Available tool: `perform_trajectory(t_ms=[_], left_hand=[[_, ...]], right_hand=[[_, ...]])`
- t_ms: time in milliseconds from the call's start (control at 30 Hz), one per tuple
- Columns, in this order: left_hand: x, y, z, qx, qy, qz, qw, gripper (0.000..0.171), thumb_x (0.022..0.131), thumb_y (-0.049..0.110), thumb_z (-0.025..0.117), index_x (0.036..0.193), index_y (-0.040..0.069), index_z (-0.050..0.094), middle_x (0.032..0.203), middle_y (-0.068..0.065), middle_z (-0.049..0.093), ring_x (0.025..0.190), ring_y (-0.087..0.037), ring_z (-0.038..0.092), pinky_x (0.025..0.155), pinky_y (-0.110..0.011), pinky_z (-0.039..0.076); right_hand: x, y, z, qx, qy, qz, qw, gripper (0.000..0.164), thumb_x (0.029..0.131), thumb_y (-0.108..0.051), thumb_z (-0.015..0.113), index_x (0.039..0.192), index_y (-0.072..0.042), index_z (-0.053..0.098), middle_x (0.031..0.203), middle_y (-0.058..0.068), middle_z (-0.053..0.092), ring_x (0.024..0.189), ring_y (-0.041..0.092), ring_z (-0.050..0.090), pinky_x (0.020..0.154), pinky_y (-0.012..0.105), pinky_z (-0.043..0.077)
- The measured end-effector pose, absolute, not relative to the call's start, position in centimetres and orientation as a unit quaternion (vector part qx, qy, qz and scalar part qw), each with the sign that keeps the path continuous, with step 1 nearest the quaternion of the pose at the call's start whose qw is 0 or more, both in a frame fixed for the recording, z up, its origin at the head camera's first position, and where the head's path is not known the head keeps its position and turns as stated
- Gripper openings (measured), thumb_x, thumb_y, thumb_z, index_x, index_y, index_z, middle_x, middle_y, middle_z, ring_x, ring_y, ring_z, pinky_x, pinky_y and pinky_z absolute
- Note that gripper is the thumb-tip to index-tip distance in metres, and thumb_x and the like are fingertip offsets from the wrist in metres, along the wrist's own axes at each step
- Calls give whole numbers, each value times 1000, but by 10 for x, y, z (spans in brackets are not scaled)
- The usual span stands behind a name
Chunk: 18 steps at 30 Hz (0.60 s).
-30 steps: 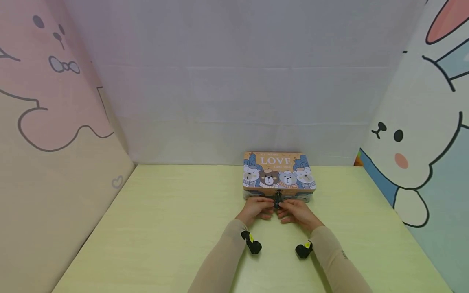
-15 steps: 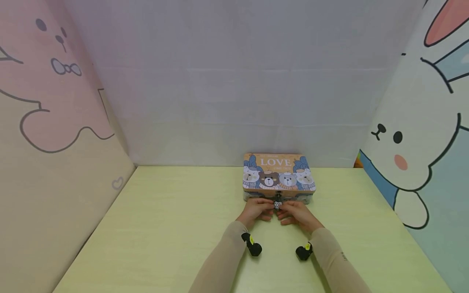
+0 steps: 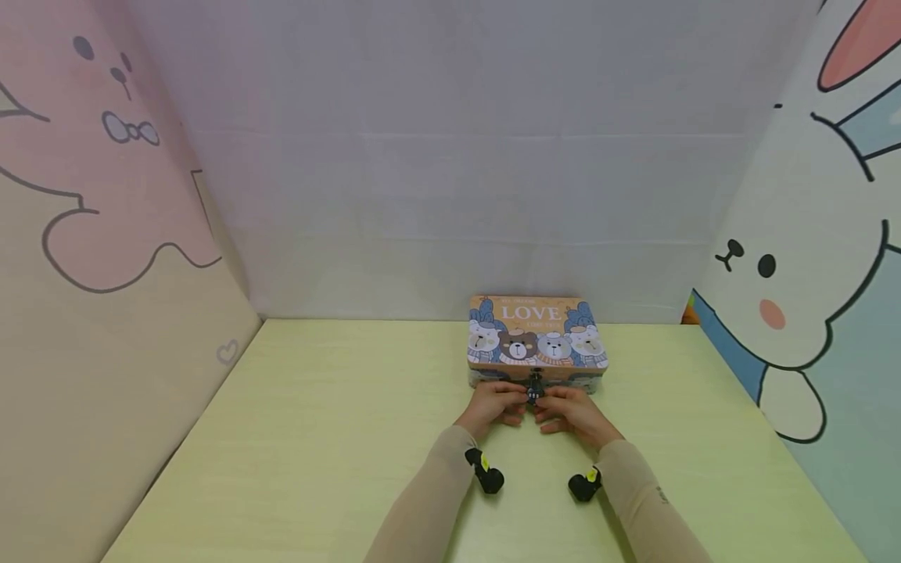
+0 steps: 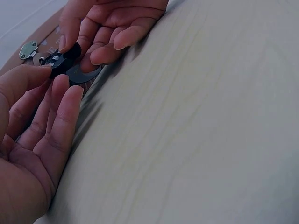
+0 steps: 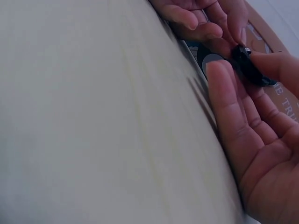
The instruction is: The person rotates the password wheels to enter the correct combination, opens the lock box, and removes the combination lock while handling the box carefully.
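Observation:
A small black combination padlock [image 3: 534, 392] with pale number dials hangs at the front latch of a lidded tin box [image 3: 538, 332]. My left hand [image 3: 491, 403] pinches the padlock from the left between thumb and fingers. From the right, the thumb and fingers of my right hand [image 3: 573, 411] pinch its other side. In the left wrist view, the dials of the padlock [image 4: 57, 60] face up between both thumbs, beside the metal latch [image 4: 29, 50]. The right wrist view has the dark body of the padlock [image 5: 247, 66] partly covered by fingers. The box lid is down.
The box stands at the back of a pale yellow-green table [image 3: 338, 438], close to a whitish back wall [image 3: 450, 195]. Side panels with cartoon animals flank the table. A black camera [image 3: 486, 473] is strapped at the left wrist, another black camera [image 3: 583, 485] at the right.
Between the fingers the padlock has tilted; its paler face showed half a second ago and looks darker now. Both hands stay in almost the same place, and the box has not moved.

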<state>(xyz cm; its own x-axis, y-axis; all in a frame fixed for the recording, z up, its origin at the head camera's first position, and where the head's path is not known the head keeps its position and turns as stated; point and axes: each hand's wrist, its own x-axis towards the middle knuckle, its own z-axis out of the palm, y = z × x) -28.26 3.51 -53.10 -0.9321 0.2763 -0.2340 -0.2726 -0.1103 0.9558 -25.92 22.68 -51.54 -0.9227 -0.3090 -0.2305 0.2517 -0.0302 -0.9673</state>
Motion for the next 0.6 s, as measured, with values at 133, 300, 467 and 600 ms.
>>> perform_trajectory(t_ms=[133, 300, 467, 600], left_hand=[[-282, 35, -530, 0, 645, 742, 184, 19, 89, 1, 72, 107, -5, 74, 84, -8, 72, 66, -13, 66, 59, -31, 62], [-281, 36, -529, 6, 646, 742, 180, 19, 88, -1, 71, 107, -6, 73, 82, -7, 72, 64, -13, 66, 58, -31, 62], [-280, 36, -528, 13, 642, 745, 180, 20, 89, -1, 70, 108, -8, 72, 82, -6, 71, 64, -12, 65, 57, -30, 61], [-281, 36, -529, 11, 643, 744, 181, 20, 89, -1, 70, 108, -8, 72, 83, -7, 71, 65, -12, 65, 57, -30, 61]], right_hand=[[-259, 226, -515, -16, 669, -717, 196, 29, 100, -7, 58, 120, 14, 55, 93, 9, 69, 79, 15, 69, 70, 33, 62], [-259, 226, -514, -14, 674, -712, 198, 30, 101, -7, 55, 121, 15, 54, 93, 10, 68, 78, 16, 69, 71, 33, 62], [-259, 225, -513, -3, 679, -707, 199, 28, 102, -7, 54, 119, 15, 56, 91, 10, 67, 77, 16, 69, 70, 34, 63], [-260, 224, -512, 5, 677, -708, 201, 24, 102, -8, 55, 114, 12, 59, 90, 9, 67, 76, 16, 69, 70, 35, 63]])
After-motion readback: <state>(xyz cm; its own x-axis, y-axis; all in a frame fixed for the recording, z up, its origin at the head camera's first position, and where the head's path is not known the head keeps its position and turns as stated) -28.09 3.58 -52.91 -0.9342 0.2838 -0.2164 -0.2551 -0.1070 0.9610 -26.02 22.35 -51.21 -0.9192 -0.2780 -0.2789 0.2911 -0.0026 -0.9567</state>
